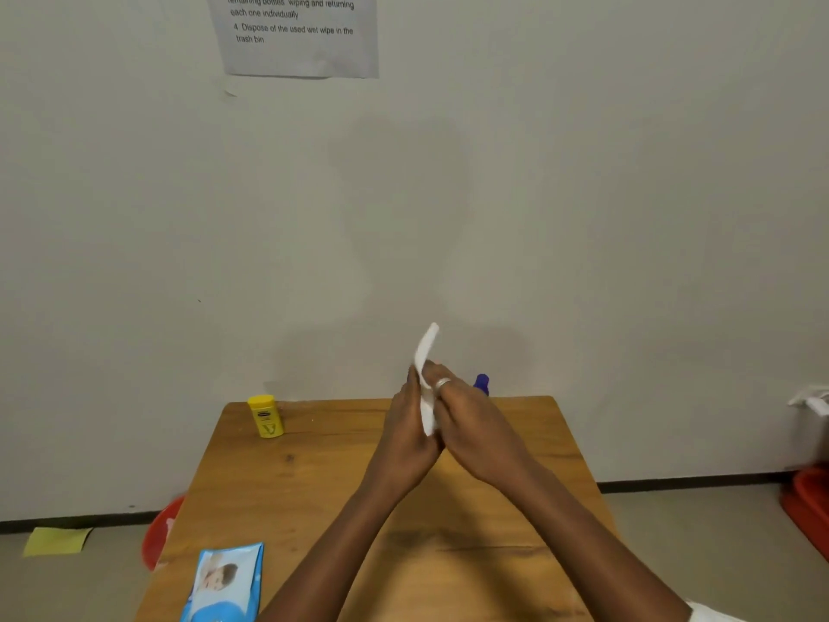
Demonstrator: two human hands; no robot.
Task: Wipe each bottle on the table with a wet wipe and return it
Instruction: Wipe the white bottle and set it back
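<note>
White wet wipe (425, 388) pinched between left hand (406, 426) and right hand (466, 424); limp, light; yellow bottle (266, 416) at 10 o'clock looks rigid, grasp mid-body.

I am seeing the table (314, 487) sitting against the wall (583, 195), one bottle (266, 416) standing at its far left corner, another bottle (481, 383) standing far right behind my hands, the wipes pack (224, 583) lying near left.
</note>
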